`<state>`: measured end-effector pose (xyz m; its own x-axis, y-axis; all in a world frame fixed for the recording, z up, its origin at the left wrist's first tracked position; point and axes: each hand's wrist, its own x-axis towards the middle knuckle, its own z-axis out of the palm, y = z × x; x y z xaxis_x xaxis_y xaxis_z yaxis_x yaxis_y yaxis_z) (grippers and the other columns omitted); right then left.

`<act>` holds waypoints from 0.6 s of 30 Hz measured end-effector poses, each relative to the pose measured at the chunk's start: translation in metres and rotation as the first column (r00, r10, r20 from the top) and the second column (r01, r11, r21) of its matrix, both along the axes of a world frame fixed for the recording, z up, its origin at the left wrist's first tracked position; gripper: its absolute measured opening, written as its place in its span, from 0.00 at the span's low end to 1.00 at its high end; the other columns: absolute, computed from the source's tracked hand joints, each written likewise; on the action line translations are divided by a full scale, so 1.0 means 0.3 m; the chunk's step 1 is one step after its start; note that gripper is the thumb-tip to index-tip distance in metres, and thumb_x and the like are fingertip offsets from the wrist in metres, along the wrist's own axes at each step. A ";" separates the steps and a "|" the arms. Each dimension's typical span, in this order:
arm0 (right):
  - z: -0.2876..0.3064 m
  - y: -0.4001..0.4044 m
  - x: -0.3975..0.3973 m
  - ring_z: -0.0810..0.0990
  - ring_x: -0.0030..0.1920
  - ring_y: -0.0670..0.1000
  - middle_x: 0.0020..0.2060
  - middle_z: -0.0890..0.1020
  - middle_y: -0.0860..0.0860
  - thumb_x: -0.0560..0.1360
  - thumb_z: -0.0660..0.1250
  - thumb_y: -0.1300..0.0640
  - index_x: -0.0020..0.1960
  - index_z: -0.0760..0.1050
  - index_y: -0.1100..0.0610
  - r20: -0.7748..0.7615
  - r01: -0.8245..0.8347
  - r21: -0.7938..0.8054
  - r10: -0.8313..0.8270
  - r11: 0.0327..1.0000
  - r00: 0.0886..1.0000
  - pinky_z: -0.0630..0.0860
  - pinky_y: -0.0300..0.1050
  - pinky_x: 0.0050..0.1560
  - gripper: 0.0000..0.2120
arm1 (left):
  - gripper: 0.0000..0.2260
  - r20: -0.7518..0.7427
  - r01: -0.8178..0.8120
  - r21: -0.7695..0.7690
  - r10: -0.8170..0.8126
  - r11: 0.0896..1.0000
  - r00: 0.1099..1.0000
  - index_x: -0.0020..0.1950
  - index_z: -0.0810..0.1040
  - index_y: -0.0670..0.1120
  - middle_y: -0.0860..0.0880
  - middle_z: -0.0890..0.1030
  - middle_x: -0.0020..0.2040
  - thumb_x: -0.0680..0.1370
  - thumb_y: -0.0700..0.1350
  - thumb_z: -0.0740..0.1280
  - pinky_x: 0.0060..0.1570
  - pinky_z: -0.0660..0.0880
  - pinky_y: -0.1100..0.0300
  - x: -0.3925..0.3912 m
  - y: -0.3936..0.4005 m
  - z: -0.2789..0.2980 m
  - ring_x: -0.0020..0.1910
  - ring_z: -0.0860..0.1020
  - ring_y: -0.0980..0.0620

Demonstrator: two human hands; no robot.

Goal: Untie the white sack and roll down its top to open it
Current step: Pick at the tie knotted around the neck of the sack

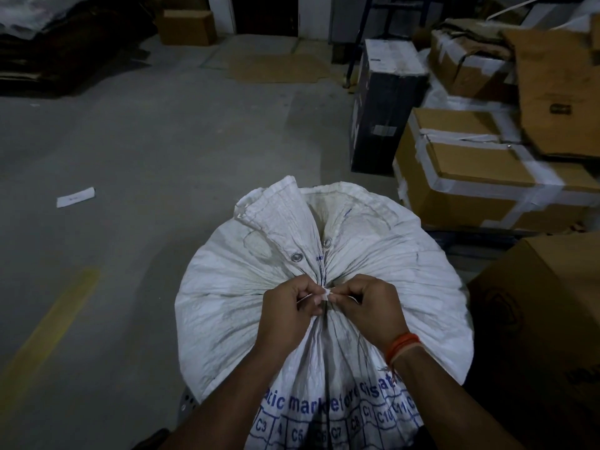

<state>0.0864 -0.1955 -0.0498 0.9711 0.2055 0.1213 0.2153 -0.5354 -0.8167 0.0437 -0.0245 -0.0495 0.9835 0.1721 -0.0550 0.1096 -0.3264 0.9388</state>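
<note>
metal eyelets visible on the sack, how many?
2. Both sit on the sack above the tied neck: one eyelet on the folded flap at left, the other up and to its right in the folds. More may be hidden in the gathers.

Both hands [328, 303] pinching sack [227, 287] tie [325, 292]

The room was dim, with a grey concrete floor [156, 131] bearing a yellow painted stripe [48, 332] at lower left and a white paper scrap [75, 197] nearby. Taped cardboard boxes [480, 177] were stacked along the right, beside a black carton [383, 108]. A flattened cardboard sheet [279, 68] lay before a dark doorway [266, 14] at top centre.
</note>
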 end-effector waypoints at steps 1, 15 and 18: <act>0.004 -0.001 0.000 0.82 0.43 0.36 0.36 0.84 0.42 0.69 0.79 0.61 0.43 0.88 0.55 -0.004 -0.005 -0.005 0.005 1.000 1.000 0.73 0.24 0.41 0.03 | 0.06 -0.001 -0.001 -0.004 0.001 1.000 1.000 0.46 0.86 0.44 0.47 0.87 0.37 0.79 0.35 0.72 0.41 0.81 0.65 0.000 0.000 0.004 0.35 0.86 0.55; 0.026 -0.024 0.007 0.83 0.38 0.44 0.36 0.86 0.46 0.68 0.79 0.61 0.41 0.86 0.52 -0.033 -0.013 -0.013 0.013 1.000 0.999 0.80 0.41 0.42 0.05 | 0.05 -0.015 0.035 -0.013 -0.036 0.999 0.999 0.47 0.83 0.47 0.48 0.88 0.40 0.80 0.38 0.72 0.41 0.83 0.59 -0.001 -0.002 0.009 0.36 0.87 0.52; 0.023 -0.016 0.005 0.82 0.39 0.45 0.35 0.85 0.45 0.68 0.79 0.62 0.40 0.85 0.52 -0.030 -0.002 -0.011 0.002 1.000 1.000 0.78 0.36 0.40 0.06 | 0.04 -0.015 0.039 -0.029 -0.040 0.999 0.999 0.47 0.83 0.47 0.47 0.88 0.41 0.80 0.38 0.72 0.42 0.84 0.55 0.001 -0.006 0.003 0.36 0.87 0.51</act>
